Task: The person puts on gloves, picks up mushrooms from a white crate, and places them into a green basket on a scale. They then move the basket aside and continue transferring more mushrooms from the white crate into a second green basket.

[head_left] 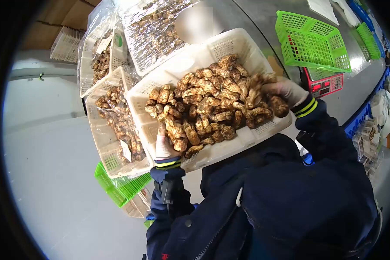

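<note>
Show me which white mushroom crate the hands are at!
The middle crate: its brown mushrooms lie bare, while the neighbouring crates have clear plastic on them.

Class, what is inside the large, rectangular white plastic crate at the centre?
Knobbly, brown and cream mushrooms spread across the crate. The heap hides the floor beneath it, and any buried pieces cannot be seen.

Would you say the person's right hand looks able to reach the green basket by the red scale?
Probably yes: the green basket sits just beyond the right hand with no visible barrier between, though that hand appears to hold mushrooms and would likely need to release them.
</note>
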The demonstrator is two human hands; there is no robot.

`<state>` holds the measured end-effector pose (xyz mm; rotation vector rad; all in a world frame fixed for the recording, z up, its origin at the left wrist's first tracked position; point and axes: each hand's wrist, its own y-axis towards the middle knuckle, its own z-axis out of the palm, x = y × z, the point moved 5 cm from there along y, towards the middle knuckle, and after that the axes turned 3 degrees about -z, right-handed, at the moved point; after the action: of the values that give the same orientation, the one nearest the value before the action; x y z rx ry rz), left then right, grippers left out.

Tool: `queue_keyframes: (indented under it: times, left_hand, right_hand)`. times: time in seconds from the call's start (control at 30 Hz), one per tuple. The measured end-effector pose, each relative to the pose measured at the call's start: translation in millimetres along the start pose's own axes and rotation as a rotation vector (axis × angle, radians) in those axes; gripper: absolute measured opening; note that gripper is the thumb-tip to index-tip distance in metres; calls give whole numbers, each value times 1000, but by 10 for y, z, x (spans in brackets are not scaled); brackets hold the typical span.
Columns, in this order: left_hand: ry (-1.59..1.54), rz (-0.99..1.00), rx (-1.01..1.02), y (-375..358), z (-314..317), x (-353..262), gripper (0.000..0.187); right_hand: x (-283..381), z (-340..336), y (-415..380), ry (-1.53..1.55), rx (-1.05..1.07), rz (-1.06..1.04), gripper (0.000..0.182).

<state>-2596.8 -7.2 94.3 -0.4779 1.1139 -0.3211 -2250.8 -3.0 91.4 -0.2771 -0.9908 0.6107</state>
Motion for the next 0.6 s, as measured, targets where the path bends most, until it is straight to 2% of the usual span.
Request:
queue_keyframes:
  times: [0.07, 0.13, 0.17, 0.2, 0.23, 0.27, 0.33, 0.37, 0.4, 0.47, 0.5, 0.53, 0.57, 0.6]
  left_hand:
    - [-32, -9, 131, -150, 265, -5, 58]
    - [-302, -275, 254, -211, 610, 114, 61]
    - [-277, -329, 308, -158, 757, 201, 62]
    - [-247, -376, 350, -96, 885, 279, 63]
    - [-128, -359, 385, 39, 947, 409, 62]
    - [-118, -372, 406, -95, 1532, 328, 55]
    - [-104, -467, 533, 152, 2022, 624, 41]
    - [-169, -635, 694, 245, 2368, 781, 34]
    - [-237, -805, 848, 287, 2766, 888, 28]
    - [-79, -767, 884, 308, 3526, 988, 24]
    - [-6, -757, 809, 412, 3754, 1172, 35]
    - [-23, -713, 916, 571, 3953, 1295, 34]
    - [-137, -605, 713, 743, 4106, 1560, 36]
    - [-292, -448, 846, 754, 4269, 1613, 37]
  right_hand:
    - [349, -317, -123, -128, -63, -202, 31]
    - [890, -632, -372, -231, -259, -513, 29]
    - [1086, -948, -495, -149, -545, -575, 28]
    - [1354, -1104, -622, -120, -635, -583, 26]
    - [1550, -1376, -713, -230, -690, -541, 24]
    - [1687, -1711, -755, -330, -736, -487, 22]
    - [1786, -2438, -665, -473, -862, -559, 19]
    - [1758, -2822, -599, -553, -973, -522, 25]
    - [1769, -2863, -637, -746, -1060, -352, 37]
    - [1715, -2947, -564, -1197, -1170, -187, 47]
    - [1632, -2713, -638, -815, -1090, -64, 53]
    - [1655, -2906, -695, -1221, -1270, -229, 54]
    - [1627, -3078, -715, -1208, -1177, -413, 51]
    - [1642, -3023, -765, -1070, -972, -437, 47]
